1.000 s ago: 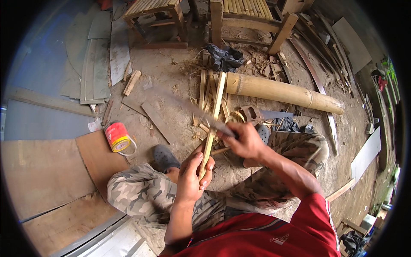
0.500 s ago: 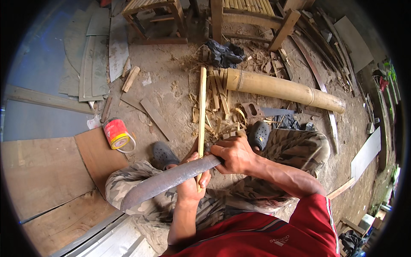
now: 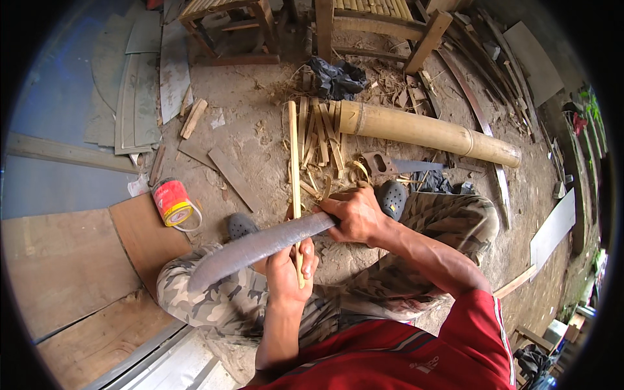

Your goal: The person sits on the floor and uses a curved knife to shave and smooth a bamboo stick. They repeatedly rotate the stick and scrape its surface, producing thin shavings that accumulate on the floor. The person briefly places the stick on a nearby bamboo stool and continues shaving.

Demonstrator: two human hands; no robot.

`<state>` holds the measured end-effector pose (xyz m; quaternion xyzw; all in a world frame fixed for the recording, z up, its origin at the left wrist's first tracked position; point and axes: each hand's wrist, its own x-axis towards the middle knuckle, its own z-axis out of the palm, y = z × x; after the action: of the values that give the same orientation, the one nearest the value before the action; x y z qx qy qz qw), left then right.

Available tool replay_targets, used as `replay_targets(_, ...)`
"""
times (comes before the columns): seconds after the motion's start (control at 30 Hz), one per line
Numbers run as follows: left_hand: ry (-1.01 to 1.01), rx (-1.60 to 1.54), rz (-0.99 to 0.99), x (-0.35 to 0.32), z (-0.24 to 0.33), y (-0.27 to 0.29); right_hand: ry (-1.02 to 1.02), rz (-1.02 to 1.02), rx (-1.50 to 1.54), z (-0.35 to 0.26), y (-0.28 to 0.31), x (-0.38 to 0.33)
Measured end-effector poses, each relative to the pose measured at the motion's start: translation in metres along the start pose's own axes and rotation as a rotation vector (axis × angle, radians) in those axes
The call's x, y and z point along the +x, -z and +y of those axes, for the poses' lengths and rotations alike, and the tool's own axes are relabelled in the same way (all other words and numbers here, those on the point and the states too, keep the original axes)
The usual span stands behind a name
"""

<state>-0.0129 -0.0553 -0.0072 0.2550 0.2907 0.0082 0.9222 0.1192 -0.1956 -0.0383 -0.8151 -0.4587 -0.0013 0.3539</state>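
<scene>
Since half a second ago little has shifted: the big curved knife [image 3: 260, 244] lies across the bamboo strip [image 3: 295, 175] much as it did, blade pointing down to the person's left over the camouflage trousers [image 3: 214, 296], and the strip stands almost straight up the picture as before. A second ago the strip leaned to the right and the blade was not across it at all.

The right hand [image 3: 354, 214] is wrapped tight round the knife's handle, which is fully hidden inside the fist. The left hand [image 3: 289, 270] is closed on the lower end of the strip, just beneath the blade. Whether the edge bites into the bamboo or only rests on it is hard to make out.

Beyond lie a thick bamboo pole [image 3: 429, 133], a handsaw [image 3: 396, 166] and loose splints [image 3: 322, 140]; a red tin [image 3: 170, 201] sits to the left
</scene>
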Motion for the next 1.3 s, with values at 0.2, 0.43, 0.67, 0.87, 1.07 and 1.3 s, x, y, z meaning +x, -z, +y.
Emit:
replay_targets(0.2, 0.035, -0.097, -0.032, -0.001, 0.001, -0.011, -0.037, -0.045, 0.022, 0.004, -0.002, 0.004)
replay_targets(0.43, 0.039, -0.128, -0.032, 0.005, -0.001, -0.006, -0.037, -0.092, -0.011, 0.012, 0.0, 0.007)
replay_targets(0.67, 0.061, -0.128, 0.003, 0.009, 0.002, -0.017, 0.047, -0.031, -0.039, 0.011, 0.005, 0.012)
replay_targets(0.87, 0.1, -0.151, 0.057, 0.012, 0.0, -0.007, 0.064, -0.014, -0.044, 0.005, -0.003, 0.008)
replay_targets(1.07, 0.036, -0.092, 0.001, 0.013, 0.0, -0.012, -0.163, -0.208, -0.166, 0.02, 0.001, 0.019)
replay_targets(1.3, 0.044, -0.058, -0.035, 0.005, -0.001, -0.008, -0.216, -0.105, -0.299, 0.042, -0.006, 0.02)
